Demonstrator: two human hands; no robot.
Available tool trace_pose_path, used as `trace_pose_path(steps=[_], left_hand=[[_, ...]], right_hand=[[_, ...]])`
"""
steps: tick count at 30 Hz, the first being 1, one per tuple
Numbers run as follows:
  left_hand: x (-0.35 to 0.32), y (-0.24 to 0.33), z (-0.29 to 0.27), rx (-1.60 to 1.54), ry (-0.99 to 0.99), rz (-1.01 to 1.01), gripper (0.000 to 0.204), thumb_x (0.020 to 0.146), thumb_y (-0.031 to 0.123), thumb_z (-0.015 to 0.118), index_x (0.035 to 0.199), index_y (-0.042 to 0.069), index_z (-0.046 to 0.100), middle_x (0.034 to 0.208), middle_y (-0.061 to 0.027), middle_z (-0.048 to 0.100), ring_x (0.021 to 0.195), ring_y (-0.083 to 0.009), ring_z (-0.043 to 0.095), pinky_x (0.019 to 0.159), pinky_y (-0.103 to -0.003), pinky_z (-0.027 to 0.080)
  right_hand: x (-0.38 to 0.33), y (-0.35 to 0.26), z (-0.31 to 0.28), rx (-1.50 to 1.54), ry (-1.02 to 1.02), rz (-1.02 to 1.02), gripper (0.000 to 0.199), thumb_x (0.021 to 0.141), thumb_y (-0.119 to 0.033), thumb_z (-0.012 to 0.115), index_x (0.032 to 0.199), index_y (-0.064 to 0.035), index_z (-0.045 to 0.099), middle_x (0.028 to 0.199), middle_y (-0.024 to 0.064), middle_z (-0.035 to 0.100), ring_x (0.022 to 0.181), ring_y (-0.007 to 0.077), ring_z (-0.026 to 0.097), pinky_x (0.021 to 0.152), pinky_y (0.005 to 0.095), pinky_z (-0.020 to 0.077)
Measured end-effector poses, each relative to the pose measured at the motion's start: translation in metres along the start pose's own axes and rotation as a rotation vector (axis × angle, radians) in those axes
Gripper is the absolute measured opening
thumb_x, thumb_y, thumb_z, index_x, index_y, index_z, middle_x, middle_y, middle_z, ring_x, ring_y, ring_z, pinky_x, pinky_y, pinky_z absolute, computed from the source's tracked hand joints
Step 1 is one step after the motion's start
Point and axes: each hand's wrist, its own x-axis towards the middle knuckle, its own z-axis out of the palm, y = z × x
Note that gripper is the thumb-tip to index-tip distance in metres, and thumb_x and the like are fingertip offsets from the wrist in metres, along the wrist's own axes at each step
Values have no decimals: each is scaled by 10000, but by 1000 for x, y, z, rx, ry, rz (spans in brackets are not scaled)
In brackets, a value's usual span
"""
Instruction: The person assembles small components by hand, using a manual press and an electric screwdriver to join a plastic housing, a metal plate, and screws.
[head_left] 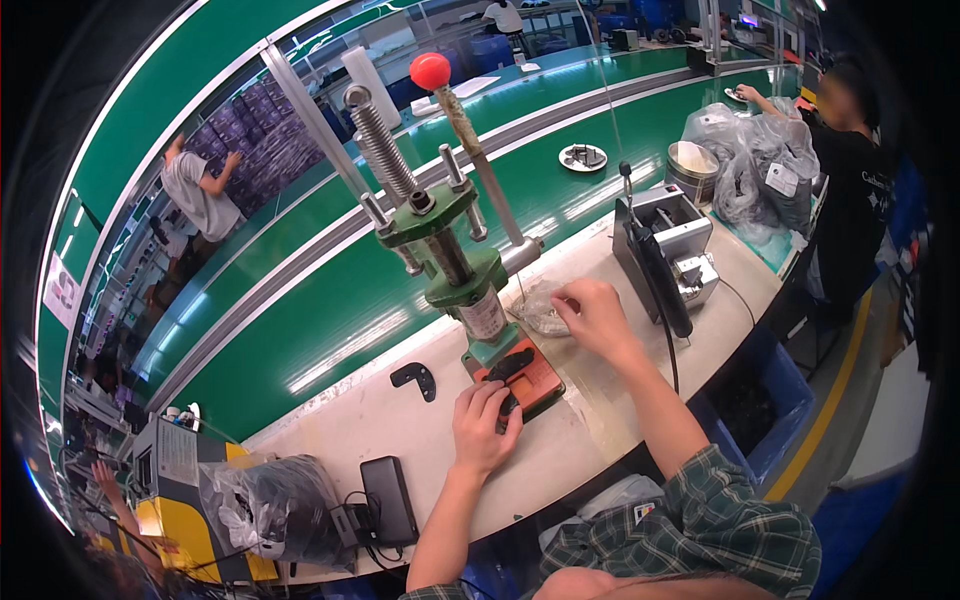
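Plaid sleeves (700, 520) fill the lower middle of the frame, nearest the camera, and both forearms rise from there onto a pale workbench (400, 420).

At the lower left sits a yellow machine (190, 510) with a dark plastic bag (270, 510) beside it, then a flat black box (390, 500) with cables. Further right, a small curved black part (415, 378) lies alone on the bench.

Left hand (485, 425) rests at centre, fingers curled narrowly around a black part (508, 405) at the edge of the orange plate (535, 385). Another black piece (510, 363) lies on that plate under the green hand press (450, 260), whose lever ends in a red knob (431, 70) at the upper middle.

Right hand (595, 315), just right of the press, has its fingertips bent down into a clear bag (540, 310); whether it pinches anything there I cannot tell.

Further right stands a grey machine (670, 250).
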Motion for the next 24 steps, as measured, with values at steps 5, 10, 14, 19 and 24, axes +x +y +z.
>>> trace_pose_path(steps=[5, 10, 14, 19, 24], left_hand=[[4, 7, 8, -57, 15, -124, 451, 776, 129, 838, 1189, 11, 698, 1223, -149, 685, 1103, -367, 652, 968, -461, 543], [1, 1, 4, -1, 28, -59, 399, 799, 149, 832, 1156, 7, 724, 1210, -145, 699, 1116, -361, 651, 967, -453, 543], [3, 5, 2, 77, -4, 16, 341, 814, 158, 822, 1108, 4, 744, 1201, -140, 712, 1128, -351, 649, 956, -446, 539], [3, 1, 0, 76, -2, 36, 356, 808, 159, 829, 1115, 2, 742, 1201, -138, 707, 1122, -344, 648, 926, -451, 533], [4, -2, 0, 60, 2, 40, 357, 808, 163, 833, 1113, 0, 742, 1200, -138, 704, 1112, -342, 648, 915, -455, 530]], right_hand=[[-19, -13, 1, 338, -249, -176, 157, 878, -73, 771, 1019, -9, 804, 931, 160, 758, 882, 324, 746, 812, 402, 580], [-23, -28, 13, 393, -325, -189, 162, 878, -80, 776, 1028, -29, 809, 962, 154, 760, 905, 341, 741, 819, 418, 578], [-25, -18, 37, 215, -329, -356, 211, 906, -90, 748, 1113, -79, 789, 1091, 135, 752, 984, 377, 718, 837, 445, 581], [-26, -25, 40, 47, -327, -508, 256, 924, -110, 704, 1170, -149, 762, 1178, 99, 731, 1080, 373, 695, 858, 466, 599], [-23, -35, 36, -118, -338, -540, 270, 865, -108, 668, 1117, -136, 762, 1166, 86, 693, 1095, 333, 686, 871, 445, 614]])
